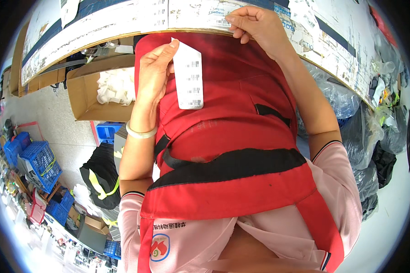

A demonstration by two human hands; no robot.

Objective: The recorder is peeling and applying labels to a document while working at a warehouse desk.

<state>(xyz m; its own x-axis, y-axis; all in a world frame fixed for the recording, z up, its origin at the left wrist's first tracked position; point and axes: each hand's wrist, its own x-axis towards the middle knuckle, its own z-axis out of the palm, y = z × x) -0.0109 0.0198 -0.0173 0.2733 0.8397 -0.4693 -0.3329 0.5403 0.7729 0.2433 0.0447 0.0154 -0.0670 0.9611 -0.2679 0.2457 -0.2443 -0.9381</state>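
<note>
My left hand (157, 68) pinches the top corner of a white strip of barcode labels (189, 84), thumb against forefinger. The strip hangs in front of my red apron (228, 91), its printed face showing several small barcodes. Over the front edge of the worktable, my right hand (259, 29) has its thumb and forefinger pressed together and the other fingers curled. Whether something small sits in that pinch cannot be made out. Just beside its fingertips, a small printed barcode patch (222, 20) shows against the white table covering.
The cardboard-covered worktable (123, 27) spans the far side, its covering worn. Left of me stands an open cardboard box (84, 98) with white pieces inside. Blue crates (41, 166) and a black bundle (100, 175) sit farther left. Clear plastic bags (355, 136) crowd the right.
</note>
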